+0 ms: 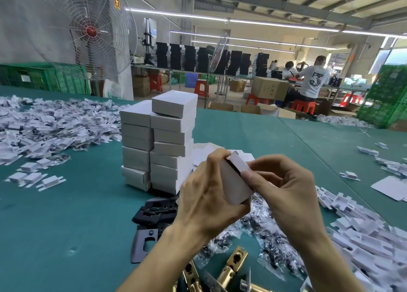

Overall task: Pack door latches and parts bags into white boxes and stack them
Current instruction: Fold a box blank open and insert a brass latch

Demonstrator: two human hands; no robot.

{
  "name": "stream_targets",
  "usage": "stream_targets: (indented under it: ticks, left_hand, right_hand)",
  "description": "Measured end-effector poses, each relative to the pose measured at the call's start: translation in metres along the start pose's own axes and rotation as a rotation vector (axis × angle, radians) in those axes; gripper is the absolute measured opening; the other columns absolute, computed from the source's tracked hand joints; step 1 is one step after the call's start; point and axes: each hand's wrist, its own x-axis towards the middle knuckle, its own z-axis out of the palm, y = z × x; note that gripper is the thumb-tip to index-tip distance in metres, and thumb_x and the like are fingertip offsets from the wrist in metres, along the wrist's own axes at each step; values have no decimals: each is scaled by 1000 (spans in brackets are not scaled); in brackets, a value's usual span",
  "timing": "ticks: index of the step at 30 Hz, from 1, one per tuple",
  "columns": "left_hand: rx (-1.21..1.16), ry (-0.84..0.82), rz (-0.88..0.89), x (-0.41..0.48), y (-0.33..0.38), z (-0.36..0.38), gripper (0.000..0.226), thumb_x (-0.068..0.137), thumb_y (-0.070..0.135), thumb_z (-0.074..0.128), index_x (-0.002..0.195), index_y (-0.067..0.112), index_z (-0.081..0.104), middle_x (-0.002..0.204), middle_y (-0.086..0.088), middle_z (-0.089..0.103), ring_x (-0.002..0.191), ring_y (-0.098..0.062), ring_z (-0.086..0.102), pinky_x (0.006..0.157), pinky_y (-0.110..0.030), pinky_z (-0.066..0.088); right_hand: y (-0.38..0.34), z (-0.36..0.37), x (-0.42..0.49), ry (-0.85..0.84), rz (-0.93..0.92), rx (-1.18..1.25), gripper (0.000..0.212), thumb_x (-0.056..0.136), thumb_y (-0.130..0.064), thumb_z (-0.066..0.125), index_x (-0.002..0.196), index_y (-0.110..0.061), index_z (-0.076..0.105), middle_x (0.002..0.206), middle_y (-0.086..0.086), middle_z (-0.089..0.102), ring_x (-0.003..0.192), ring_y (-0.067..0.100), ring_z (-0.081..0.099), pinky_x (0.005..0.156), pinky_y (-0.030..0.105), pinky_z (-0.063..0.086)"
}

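Observation:
My left hand [204,199] grips a small white box [236,181] from the left and underneath. My right hand [284,188] holds its right side, thumb pressing on the end flap, where a dark gap shows. Behind the hands stand two stacks of closed white boxes [158,144] on the green table [77,214]. Brass door latches [231,267] lie at the bottom edge. Clear parts bags [264,232] with dark screws spread under my wrists. Black strike plates [158,210] lie in front of the stacks.
Heaps of white paper inserts cover the left of the table [44,126] and the right side [363,236]. A grey plate [143,245] lies near my left forearm. A large fan [88,31] stands at the far left. People work at benches in the background [312,80].

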Motion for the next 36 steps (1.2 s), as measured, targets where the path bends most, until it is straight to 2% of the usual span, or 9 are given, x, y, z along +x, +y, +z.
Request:
stream_targets:
  ticks: [6,14,19,22,25,28,30,34,36]
  left_hand:
    - [26,-22,-8,-1,-1,1,86,66,48,76,135,31,26,109,3,62,78,-19,61,59,-34,54]
    - [53,-31,-29,-1,-4,3,93,68,48,77,144,30,27,115,2,63,89,-19,61,68,-31,52]
    - [-41,-11,-99,0,-6,1,88,71,55,77,141,37,27,119,7,61,95,-17,61,72,-31,52]
    - [-133,12,-97,2,-6,-2,73,70,63,68,130,38,35,115,9,61,90,-17,62,66,-36,54]
    - [-156,32,-84,4,-6,-3,57,71,51,75,117,35,44,110,12,58,88,-13,60,63,-41,55]
    - [-147,56,-102,5,-6,-2,56,68,48,78,112,36,44,108,14,58,88,-9,59,63,-38,54]
    - [-168,53,-105,4,-6,-1,57,67,50,77,112,37,43,107,14,58,90,-7,58,65,-37,54]
    - [-181,1,-64,6,-4,-2,78,67,64,73,131,32,41,134,7,48,122,-8,47,93,-23,49]
    - [-215,43,-92,9,0,-6,76,67,67,73,127,30,44,128,6,49,114,0,50,82,-11,47]
  right_hand:
    - [3,2,-1,55,-27,-67,10,75,-20,81,80,-23,74,80,-7,76,78,10,73,70,26,60]
    - [3,6,-3,9,-46,-160,17,82,-8,77,80,-24,76,78,-15,74,78,2,70,68,12,53]
    - [1,6,-2,-152,-14,-188,24,89,-10,70,100,-30,75,105,-18,70,104,-3,64,82,21,55]
    - [2,2,-1,-287,12,-199,33,92,-7,65,116,-29,71,122,-15,62,118,0,57,97,30,52]
    - [4,1,0,-319,39,-174,38,92,-10,67,119,-35,69,122,-14,62,112,7,61,93,38,54]
    - [7,7,-2,-269,78,-50,33,91,-10,68,114,-34,72,101,-6,74,85,31,67,79,50,57]
    - [9,9,-3,-224,42,-67,31,91,-10,68,109,-34,74,91,-2,76,78,39,65,72,53,57]
    - [12,4,-1,-58,3,-78,30,91,-8,69,103,-35,72,85,1,75,74,18,72,65,31,58]
    - [12,-1,2,90,-28,-72,31,89,-7,70,107,-31,65,97,-1,71,82,12,72,64,25,57]
